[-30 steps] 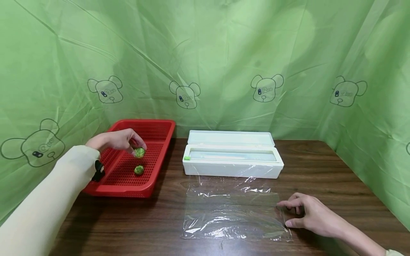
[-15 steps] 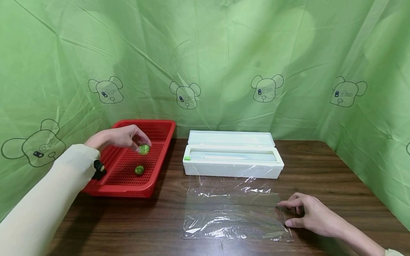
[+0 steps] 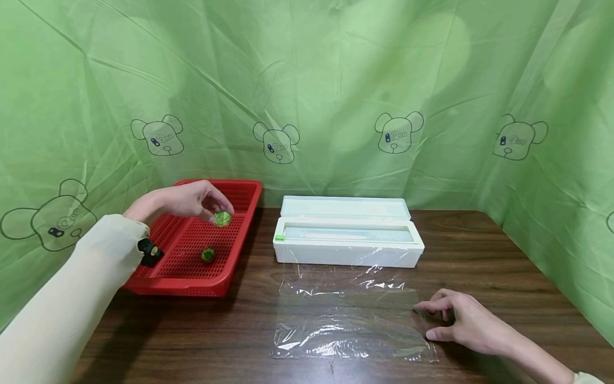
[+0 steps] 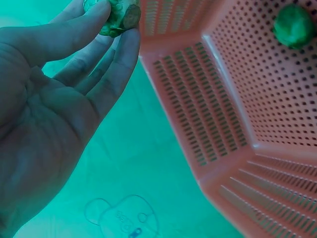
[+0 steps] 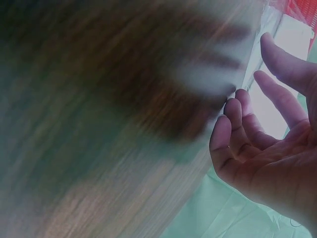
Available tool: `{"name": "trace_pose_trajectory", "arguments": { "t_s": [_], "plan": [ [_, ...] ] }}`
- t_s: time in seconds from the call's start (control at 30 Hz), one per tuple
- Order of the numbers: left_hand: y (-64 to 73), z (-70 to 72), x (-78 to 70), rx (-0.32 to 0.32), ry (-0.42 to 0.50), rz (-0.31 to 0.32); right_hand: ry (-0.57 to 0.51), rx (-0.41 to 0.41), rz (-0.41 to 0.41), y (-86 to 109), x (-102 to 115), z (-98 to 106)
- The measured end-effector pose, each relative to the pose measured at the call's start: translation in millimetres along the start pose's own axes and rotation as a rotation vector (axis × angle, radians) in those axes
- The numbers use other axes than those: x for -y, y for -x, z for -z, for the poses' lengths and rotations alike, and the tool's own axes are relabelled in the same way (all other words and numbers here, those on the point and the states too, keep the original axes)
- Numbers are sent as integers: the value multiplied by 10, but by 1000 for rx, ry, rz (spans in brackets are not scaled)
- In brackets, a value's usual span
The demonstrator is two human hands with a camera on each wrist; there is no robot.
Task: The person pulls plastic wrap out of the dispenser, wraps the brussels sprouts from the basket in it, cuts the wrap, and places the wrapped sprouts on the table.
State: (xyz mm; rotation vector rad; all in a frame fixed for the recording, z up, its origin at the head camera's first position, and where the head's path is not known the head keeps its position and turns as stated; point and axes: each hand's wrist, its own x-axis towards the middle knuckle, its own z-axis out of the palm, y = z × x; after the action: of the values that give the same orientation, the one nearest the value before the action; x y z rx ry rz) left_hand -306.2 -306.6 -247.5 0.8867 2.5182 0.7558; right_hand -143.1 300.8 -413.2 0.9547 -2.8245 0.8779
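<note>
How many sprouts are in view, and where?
2. One sprout is pinched in the left hand, over the basket; the other sprout lies on the basket's floor. The hand and sleeve cover part of the basket, so more could be hidden.

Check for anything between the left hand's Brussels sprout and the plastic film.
The red basket's right wall stands between; whether the Brussels sprout in the left hand is high enough to clear it is unclear. Nothing else visible blocks the plastic film.

Two sprouts (image 3: 222,218), one basket (image 3: 242,240), one box (image 3: 347,256), one film (image 3: 355,320)
</note>
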Motion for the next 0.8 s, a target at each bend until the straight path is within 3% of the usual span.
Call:
{"name": "trace_pose_trajectory", "arguments": {
  "t_s": [0.27, 0.8],
  "plan": [
    [-33, -30, -235, 11, -22, -20, 5, 3, -14, -3, 14, -8],
    [-116, -94, -537, 30, -79, -78, 8, 26, -50, -27, 28, -7]
  ]
}}
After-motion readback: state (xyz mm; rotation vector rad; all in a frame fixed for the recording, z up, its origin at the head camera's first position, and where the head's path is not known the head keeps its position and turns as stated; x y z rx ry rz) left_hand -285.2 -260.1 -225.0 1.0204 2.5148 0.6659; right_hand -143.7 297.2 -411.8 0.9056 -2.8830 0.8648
